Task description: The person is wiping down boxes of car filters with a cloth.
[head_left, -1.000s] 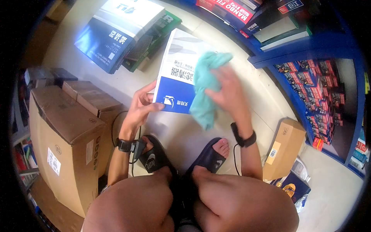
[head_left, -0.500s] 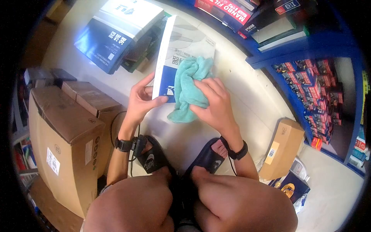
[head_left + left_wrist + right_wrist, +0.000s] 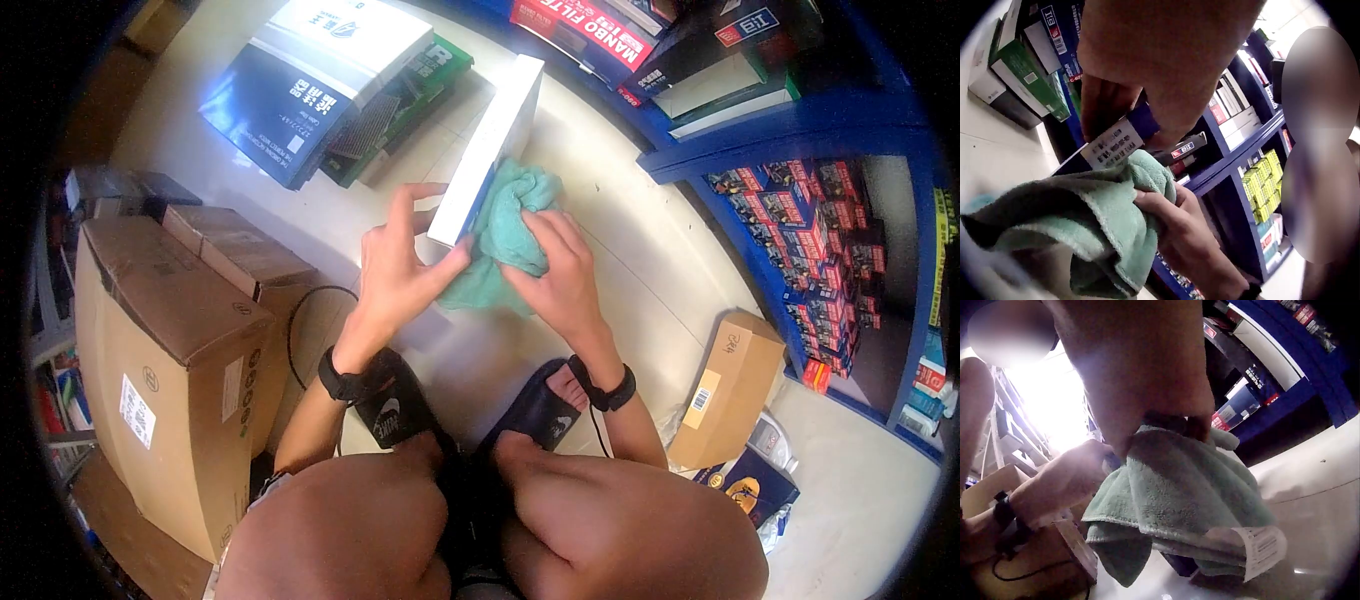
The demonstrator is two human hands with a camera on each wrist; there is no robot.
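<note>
My left hand [image 3: 398,265] grips the lower end of a flat white and blue filter box [image 3: 492,145], thumb on one side and fingers on the other. The box stands tilted with a narrow white side facing up. Bunched in my right hand [image 3: 562,275] is a green cloth [image 3: 512,225], which lies against the box's blue printed face and covers much of it. In the left wrist view, a printed label [image 3: 1113,145] shows on the box just above the cloth [image 3: 1113,219]. A white tag [image 3: 1263,550] hangs from the cloth in the right wrist view.
Other filter boxes [image 3: 290,105] lie stacked on the floor at the far left. Large brown cartons [image 3: 170,370] stand left of my legs, and a smaller carton [image 3: 728,385] lies at the right. A blue shelf [image 3: 800,150] holding many small boxes runs along the right.
The box has turned from showing its printed face to showing its narrow side, and shifted right. The cloth moved from the face's right side leftward and down onto its blue end.
</note>
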